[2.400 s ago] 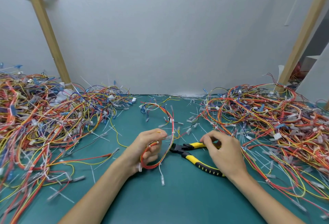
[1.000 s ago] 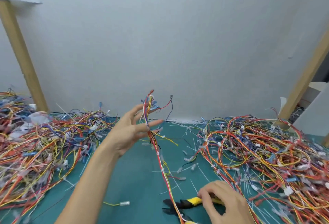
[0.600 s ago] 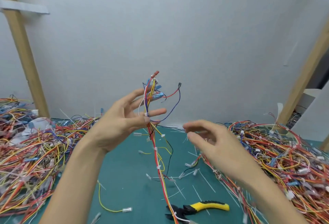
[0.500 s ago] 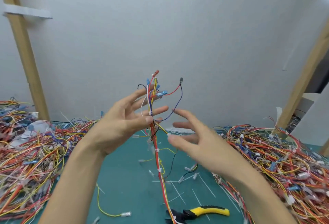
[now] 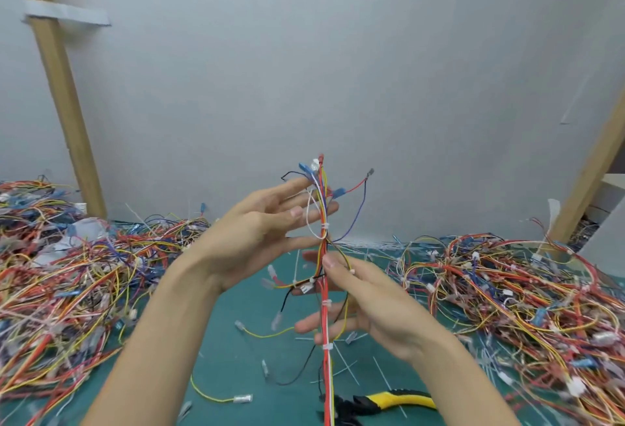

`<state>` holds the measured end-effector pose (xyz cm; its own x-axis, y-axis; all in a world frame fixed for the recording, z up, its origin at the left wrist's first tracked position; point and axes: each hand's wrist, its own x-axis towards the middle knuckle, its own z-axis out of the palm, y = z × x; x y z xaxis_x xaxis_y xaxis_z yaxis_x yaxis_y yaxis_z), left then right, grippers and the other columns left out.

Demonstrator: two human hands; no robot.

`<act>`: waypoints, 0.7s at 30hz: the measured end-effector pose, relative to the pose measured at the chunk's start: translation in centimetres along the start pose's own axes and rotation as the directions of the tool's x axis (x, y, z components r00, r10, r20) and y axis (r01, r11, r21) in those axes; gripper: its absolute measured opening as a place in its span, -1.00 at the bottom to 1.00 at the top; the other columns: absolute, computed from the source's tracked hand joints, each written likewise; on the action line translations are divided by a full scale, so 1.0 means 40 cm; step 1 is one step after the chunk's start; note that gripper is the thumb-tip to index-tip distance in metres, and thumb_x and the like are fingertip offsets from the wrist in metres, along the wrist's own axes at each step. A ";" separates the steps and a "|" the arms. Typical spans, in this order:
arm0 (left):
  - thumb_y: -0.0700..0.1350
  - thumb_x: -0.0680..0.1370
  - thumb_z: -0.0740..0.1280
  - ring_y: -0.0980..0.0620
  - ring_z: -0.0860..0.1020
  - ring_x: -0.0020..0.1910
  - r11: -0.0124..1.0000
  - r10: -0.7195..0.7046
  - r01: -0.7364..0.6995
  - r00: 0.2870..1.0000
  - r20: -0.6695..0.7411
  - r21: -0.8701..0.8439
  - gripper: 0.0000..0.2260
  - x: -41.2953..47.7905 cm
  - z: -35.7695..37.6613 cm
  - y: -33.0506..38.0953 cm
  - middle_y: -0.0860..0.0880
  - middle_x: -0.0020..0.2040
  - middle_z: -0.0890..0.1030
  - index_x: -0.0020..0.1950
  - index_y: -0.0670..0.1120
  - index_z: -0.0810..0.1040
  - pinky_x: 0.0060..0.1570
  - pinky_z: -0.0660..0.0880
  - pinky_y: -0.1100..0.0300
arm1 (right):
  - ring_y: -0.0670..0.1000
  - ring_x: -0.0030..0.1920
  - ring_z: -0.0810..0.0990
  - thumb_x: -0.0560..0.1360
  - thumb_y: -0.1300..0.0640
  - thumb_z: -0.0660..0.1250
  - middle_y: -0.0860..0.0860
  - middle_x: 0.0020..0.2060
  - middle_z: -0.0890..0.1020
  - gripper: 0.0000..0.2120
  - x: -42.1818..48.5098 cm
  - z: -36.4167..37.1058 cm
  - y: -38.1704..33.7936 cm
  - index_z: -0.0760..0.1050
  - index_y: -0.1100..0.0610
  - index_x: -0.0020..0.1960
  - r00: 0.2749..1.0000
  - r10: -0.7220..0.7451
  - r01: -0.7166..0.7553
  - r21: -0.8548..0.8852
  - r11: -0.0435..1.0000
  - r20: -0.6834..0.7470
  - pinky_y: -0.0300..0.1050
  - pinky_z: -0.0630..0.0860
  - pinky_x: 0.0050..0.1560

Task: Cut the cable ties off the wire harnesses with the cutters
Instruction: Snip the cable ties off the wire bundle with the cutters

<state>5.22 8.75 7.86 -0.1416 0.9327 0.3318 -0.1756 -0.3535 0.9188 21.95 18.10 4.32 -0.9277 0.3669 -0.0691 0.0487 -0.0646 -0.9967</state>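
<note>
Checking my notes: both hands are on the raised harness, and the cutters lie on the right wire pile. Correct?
No. The head view shows the cutters lying on the green mat, off the pile. The left hand and right hand are indeed on the harness.

No text, label, brand, number or sign can be read anywhere; the pale tape strip (image 5: 66,15) on the slanted wooden post (image 5: 64,94) looks blank.
</note>
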 end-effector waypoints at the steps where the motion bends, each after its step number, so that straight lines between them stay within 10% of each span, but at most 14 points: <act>1: -0.35 0.58 0.13 -0.04 0.48 0.35 1.000 -0.007 0.007 1.000 0.000 -0.024 -0.56 0.000 -0.003 -0.001 -0.07 0.36 0.53 0.45 -0.11 0.33 0.21 0.52 -0.05 | 0.33 -0.09 0.69 0.56 -0.14 0.25 0.06 0.14 0.65 -0.74 -0.001 -0.005 0.000 0.55 -0.11 0.20 1.000 0.000 0.000 0.007 1.000 0.012 0.00 0.64 -0.20; 21: -0.02 0.56 0.23 -0.04 0.55 0.28 0.996 -0.002 0.016 0.988 -0.153 0.089 -0.54 0.000 -0.005 -0.001 -0.05 0.34 0.55 0.46 -0.08 0.36 0.28 0.46 0.12 | 0.19 -0.18 0.70 0.60 -0.04 0.21 0.20 0.13 0.65 -0.75 -0.003 -0.023 -0.014 0.52 0.09 0.15 0.992 -0.061 0.035 0.219 0.975 0.110 -0.01 0.62 -0.19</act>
<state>5.04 8.75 7.78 -0.2887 0.9113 0.2935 -0.0904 -0.3311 0.9393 22.37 18.95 4.85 -0.9641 0.2655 -0.0036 -0.0660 -0.2530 -0.9652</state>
